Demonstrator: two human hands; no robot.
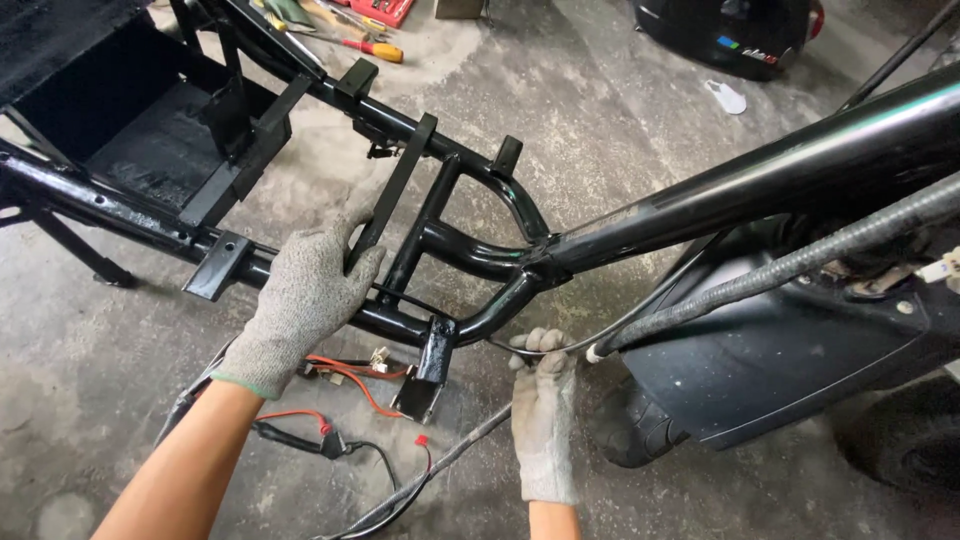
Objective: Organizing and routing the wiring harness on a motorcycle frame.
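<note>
Concrete floor [620, 90], left hand [300, 300] clamped on black frame [470, 250], right hand [543, 410] pinching grey cable [600, 335]

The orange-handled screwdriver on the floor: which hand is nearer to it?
The left. The left hand grips the black frame below the orange-handled screwdriver; the right hand sits lower and further right, pinching a thin cable.
</note>
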